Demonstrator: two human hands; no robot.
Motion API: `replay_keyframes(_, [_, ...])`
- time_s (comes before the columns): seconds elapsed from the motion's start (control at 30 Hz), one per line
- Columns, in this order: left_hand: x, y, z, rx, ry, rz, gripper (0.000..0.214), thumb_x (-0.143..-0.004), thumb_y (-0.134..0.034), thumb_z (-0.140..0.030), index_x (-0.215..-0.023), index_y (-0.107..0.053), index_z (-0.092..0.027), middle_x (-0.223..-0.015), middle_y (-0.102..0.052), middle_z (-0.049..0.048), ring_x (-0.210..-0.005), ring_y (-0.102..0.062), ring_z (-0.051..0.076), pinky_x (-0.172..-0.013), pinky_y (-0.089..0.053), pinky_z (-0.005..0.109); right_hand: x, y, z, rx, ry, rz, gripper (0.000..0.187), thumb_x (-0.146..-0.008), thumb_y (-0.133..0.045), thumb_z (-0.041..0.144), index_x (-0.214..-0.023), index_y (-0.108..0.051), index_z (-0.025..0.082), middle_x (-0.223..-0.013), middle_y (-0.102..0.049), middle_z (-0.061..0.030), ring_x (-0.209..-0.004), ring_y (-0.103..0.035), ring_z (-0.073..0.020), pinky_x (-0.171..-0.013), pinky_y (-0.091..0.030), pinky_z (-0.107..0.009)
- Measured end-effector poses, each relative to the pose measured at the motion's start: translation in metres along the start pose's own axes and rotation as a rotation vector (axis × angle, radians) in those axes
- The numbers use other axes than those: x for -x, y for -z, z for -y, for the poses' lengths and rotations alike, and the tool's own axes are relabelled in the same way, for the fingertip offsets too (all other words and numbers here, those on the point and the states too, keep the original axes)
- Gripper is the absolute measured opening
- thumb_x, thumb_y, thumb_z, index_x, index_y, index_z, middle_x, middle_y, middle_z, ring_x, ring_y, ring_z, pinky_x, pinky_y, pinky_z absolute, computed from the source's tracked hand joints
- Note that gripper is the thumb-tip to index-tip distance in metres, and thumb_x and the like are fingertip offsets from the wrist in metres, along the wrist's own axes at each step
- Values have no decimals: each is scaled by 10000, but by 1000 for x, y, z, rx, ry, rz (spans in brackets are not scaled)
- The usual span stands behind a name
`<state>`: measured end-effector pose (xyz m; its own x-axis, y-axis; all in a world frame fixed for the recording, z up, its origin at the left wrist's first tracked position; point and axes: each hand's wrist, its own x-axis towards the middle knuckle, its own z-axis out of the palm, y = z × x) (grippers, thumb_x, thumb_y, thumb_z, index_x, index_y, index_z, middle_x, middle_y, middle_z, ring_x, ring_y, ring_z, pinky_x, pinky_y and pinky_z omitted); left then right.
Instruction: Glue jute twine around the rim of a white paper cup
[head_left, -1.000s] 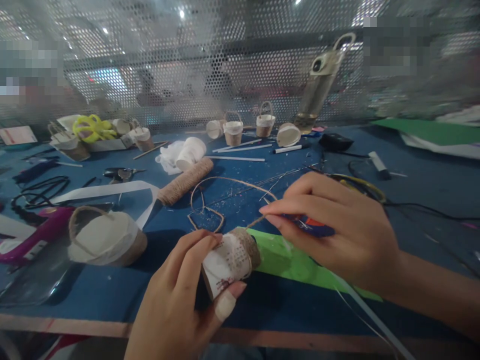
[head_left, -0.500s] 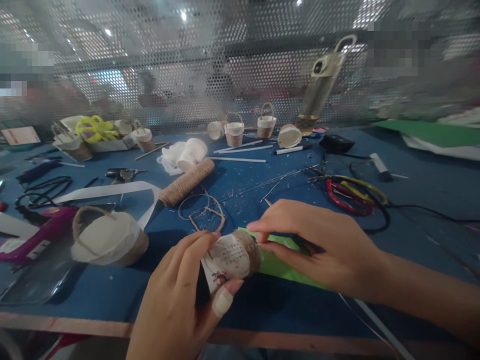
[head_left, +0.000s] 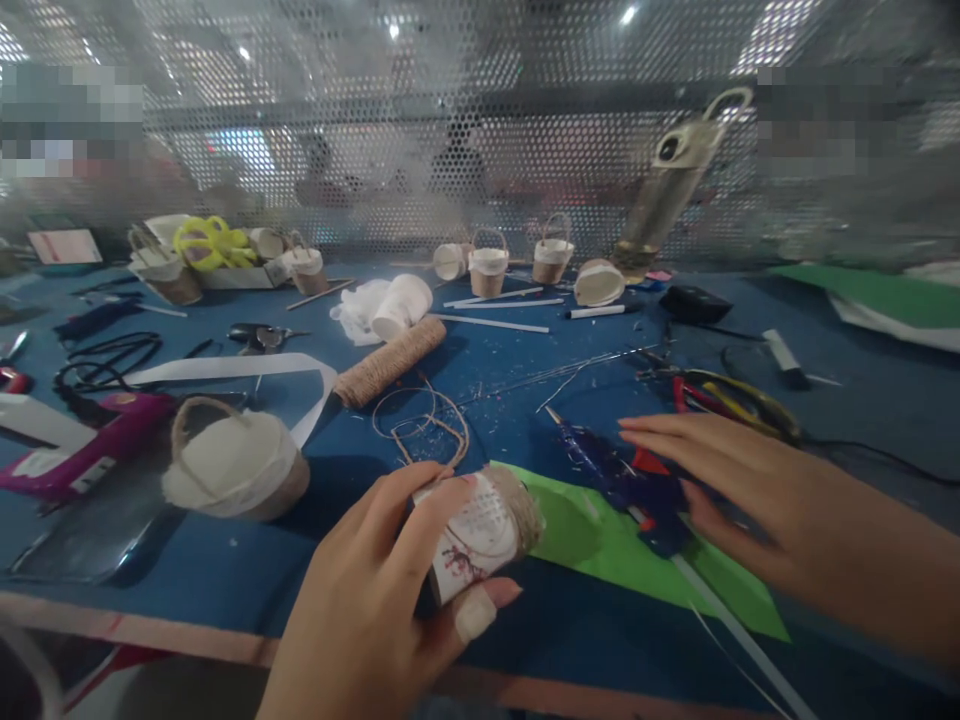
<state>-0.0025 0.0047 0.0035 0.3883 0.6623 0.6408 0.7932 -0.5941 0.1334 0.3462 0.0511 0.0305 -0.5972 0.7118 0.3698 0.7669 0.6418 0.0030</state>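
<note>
The left hand (head_left: 405, 580) is gripping a twine-wrapped paper cup (head_left: 487, 530), its fingers pressing along the upper side and its thumb bracing from below. The cup is lying tilted above the near part of the blue counter (head_left: 232, 560), just beside a green sheet (head_left: 570, 530), with its twine-bound end pointing right. The right hand (head_left: 739, 500) is spreading its fingers and thumb around the rear of a dark blue glue gun (head_left: 589, 465); whether the skin is touching the tool cannot be told. The gun is resting over the green sheet, its nozzle (head_left: 553, 414) facing the far side and a translucent glue stick (head_left: 739, 635) projecting from its rear. Caution: if the gun is running hot, a fingertip landing too far forward could be burned, and a nozzle dripping onto the sheet could be leaving glue there. Should the right hand be closing carelessly over the red trigger (head_left: 649, 462), glue could be discharging early. The glue stick is trailing toward the near edge, so a sleeve or forearm could be snagging it and swinging the gun. Excess pressure from the left hand could be denting the cup, while the loose twine (head_left: 439, 430), looping close behind it, could be tangling under any sideways pull.
</note>
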Motion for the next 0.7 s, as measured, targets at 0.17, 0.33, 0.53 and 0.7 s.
replay_keyframes(0.17, [2,-2,0,-14,19,7,486,-1101,-545,-605,-1382,-564,-209,-1286,-762,147,-1085,-818,268,-831,-714,382,18,-7,-2,72,15,40,449,-1014,-538,193,-1413,-742,183,-1318,-815,-191,-1124,-829,-369,-899,-730,-525])
replay_keyframes(0.33, [1,-2,2,-27,6,8,475,-1111,-530,-590,-1366,-562,-191,-1244,-769,143,-1067,-821,256,-843,-714,375,12,-1,-6,16,30,165,493,-929,-551,92,-1377,-716,217,-1348,-750,-187,-1142,-807,-347,-898,-704,-496])
replay_keyframes(0.53, [-2,-1,-1,-32,27,15,452,-1120,-499,-594,-1353,-556,-211,-1223,-781,126,-1036,-830,249,-798,-712,366,4,-5,-1,-65,-128,56,376,-882,-569,103,-1189,-698,279,-1305,-699,-126,-1043,-790,-337,-840,-641,-483])
replay_keyframes(0.7, [-2,0,-2,-34,46,23,442,-1123,-484,-592,-1360,-544,-224,-1228,-785,114,-1052,-828,245,-818,-706,357,-6,7,-1,-110,-173,-67,178,-1021,-601,276,-1189,-619,330,-1218,-732,-104,-960,-772,-282,-739,-600,-387])
